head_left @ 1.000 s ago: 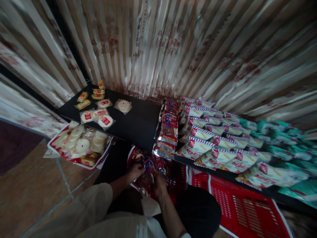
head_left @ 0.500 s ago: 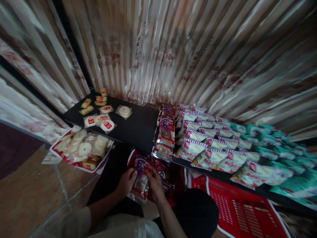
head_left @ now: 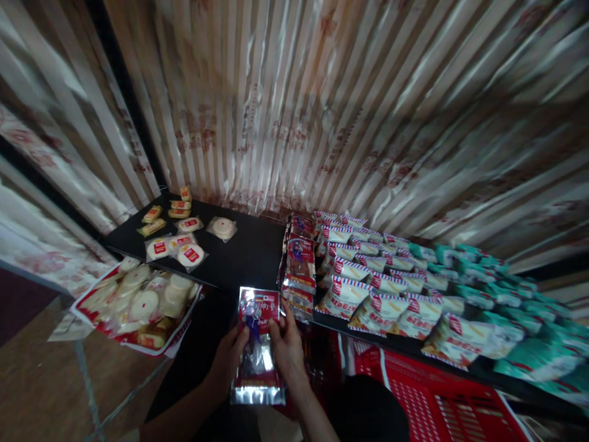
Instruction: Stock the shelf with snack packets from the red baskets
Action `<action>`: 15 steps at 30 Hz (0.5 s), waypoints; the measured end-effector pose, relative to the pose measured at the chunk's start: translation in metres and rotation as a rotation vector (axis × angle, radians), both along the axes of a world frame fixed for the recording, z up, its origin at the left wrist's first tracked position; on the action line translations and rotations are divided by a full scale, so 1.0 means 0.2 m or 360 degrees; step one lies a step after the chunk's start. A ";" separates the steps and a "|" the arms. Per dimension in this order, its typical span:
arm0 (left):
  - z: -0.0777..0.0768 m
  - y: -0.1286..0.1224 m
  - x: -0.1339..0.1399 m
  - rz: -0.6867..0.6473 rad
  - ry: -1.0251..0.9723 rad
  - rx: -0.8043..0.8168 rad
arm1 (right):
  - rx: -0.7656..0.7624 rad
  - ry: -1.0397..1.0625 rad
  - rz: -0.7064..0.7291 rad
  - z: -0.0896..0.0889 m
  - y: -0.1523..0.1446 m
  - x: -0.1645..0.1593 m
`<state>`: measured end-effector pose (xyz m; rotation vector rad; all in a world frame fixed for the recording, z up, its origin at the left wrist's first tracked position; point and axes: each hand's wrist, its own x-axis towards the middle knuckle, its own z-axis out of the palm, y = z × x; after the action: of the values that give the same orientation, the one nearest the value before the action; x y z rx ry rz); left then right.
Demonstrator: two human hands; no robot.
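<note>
Between my two hands is a red and silver snack packet [head_left: 258, 362], held upright in front of the black shelf [head_left: 248, 258]. My left hand [head_left: 226, 356] grips its left edge with the thumb on the front. On the right edge, my right hand [head_left: 288, 347] holds it with the thumb on the front and fingers behind. Whether more than one packet is in the grip I cannot tell. Just beyond, similar red packets [head_left: 301, 264] stand in a row on the shelf.
White striped snack bags [head_left: 345, 294] and green bags [head_left: 529, 356] fill the shelf's right side. Round white packaged items [head_left: 189, 255] and small yellow packs [head_left: 151, 213] lie at left. A filled tray [head_left: 145, 305] sits below left; a red basket [head_left: 414, 387] is below right. Corrugated sheeting [head_left: 285, 110] backs the shelf.
The packet has come up, and its front now faces me squarely, with both hands still on its edges. The view has shifted, so the shelf sits lower and slightly left.
</note>
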<state>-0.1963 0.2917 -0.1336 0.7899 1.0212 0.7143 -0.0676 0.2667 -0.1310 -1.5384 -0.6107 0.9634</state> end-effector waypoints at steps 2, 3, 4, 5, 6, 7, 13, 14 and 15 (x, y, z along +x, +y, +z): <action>0.04 0.04 0.04 -0.0027 0.0070 0.0070 | 0.0021 -0.0073 -0.0012 0.03 0.04 0.05; 0.05 0.06 0.07 -0.0036 0.0104 0.0110 | 0.0024 -0.0131 -0.0024 0.05 0.06 0.08; 0.06 0.09 0.10 -0.0047 0.0125 0.0153 | 0.0021 -0.0200 -0.0036 0.06 0.08 0.11; 0.06 0.11 0.13 -0.0058 0.0124 0.0194 | 0.0018 -0.0275 -0.0052 0.08 0.10 0.14; 0.05 0.13 0.16 -0.0069 0.0108 0.0233 | 0.0021 -0.0349 -0.0064 0.09 0.12 0.17; 0.05 0.15 0.20 -0.0081 0.0085 0.0266 | 0.0024 -0.0416 -0.0073 0.11 0.14 0.21; 0.07 0.33 0.38 -0.0117 0.0045 0.0425 | 0.0039 -0.0748 -0.0144 0.16 0.24 0.36; 0.08 0.37 0.41 -0.0113 0.0075 0.0475 | 0.0072 -0.0804 -0.0154 0.16 0.25 0.37; 0.09 0.42 0.44 -0.0112 0.0125 0.0538 | 0.0109 -0.0867 -0.0158 0.16 0.27 0.38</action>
<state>-0.1083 0.3753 -0.1153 1.1484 0.9494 0.8118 0.0078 0.3197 -0.0980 -1.7590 -0.9261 0.4348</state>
